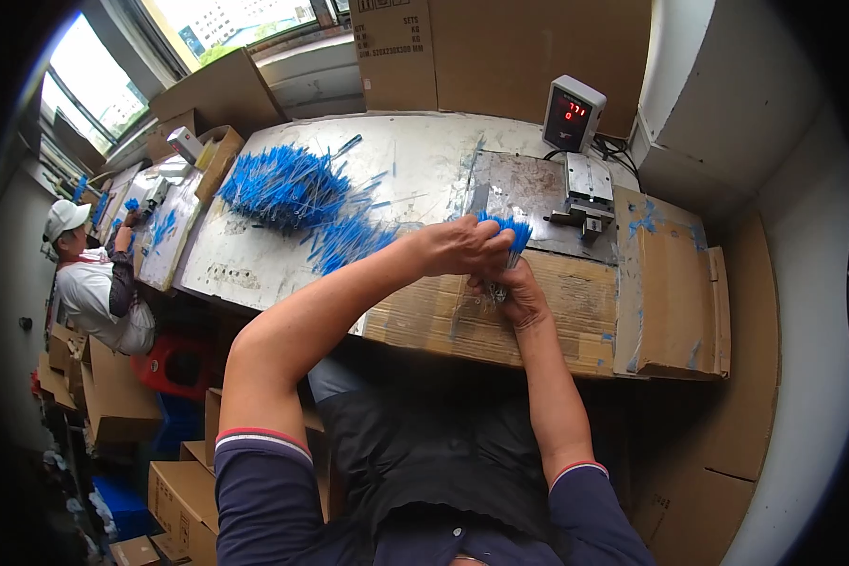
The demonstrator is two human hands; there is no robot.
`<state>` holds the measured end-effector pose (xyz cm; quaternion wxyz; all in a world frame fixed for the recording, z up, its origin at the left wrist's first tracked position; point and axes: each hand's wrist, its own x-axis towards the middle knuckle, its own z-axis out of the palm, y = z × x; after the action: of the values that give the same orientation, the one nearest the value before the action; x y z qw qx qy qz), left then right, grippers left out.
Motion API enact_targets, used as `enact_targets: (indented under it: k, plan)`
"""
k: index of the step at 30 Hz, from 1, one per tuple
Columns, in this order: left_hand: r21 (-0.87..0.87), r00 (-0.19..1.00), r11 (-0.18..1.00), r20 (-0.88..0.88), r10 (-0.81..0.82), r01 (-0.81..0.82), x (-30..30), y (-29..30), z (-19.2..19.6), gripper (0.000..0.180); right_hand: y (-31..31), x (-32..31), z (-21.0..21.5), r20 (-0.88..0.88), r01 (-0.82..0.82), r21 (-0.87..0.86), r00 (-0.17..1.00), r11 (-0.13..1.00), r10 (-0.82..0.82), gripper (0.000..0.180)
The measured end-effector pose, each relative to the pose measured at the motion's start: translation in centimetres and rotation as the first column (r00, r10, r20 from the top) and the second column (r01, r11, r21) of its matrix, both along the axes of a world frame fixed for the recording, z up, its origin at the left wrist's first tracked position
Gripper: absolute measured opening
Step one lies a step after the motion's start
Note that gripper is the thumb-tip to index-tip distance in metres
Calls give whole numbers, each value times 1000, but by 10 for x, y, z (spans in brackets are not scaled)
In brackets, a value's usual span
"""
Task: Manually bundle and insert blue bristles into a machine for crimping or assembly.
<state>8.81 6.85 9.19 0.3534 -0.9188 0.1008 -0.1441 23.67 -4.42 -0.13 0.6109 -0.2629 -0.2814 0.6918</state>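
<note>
A bundle of thin wire pieces with blue tips stands upright between my hands, over the near edge of the table. My right hand is wrapped round its lower part, where silvery wire ends stick out below. Against the upper part, just under the blue tips, my left hand is closed with its fingers curled. The fingertips of my left hand are partly hidden. To the left lies a large loose heap of the same blue-tipped pieces, with a smaller spread pile in front of it.
A small metal device sits on a dark plate, below a box with a red display. Flattened cardboard covers the table's near edge. A co-worker in a white cap works at the far-left table, beside a red stool.
</note>
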Motion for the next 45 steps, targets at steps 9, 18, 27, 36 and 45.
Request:
enact_targets:
  k: [9,18,27,36,45]
  plan:
    - [-83,988,988,71,135,-129,-14,-14,25,49,-5,-8,5,-1,137,-26,991,990,-137,35]
    - [-930,815,-292,12,580,222,-29,-15,13,63,-8,-32,19,431,349,186,811,918,-395,28]
    - [-974,878,163,-64,474,-160,-23,-44,43,57,-10,-34,29,509,386,351,687,854,-519,35]
    - [-910,863,409,261,433,70,-22,-63,-8,62,-13,-23,8,598,319,429,601,845,-530,39]
    - [-909,826,405,305,475,103,-1,-75,-13,59,-19,-28,21,498,348,291,740,891,-452,40]
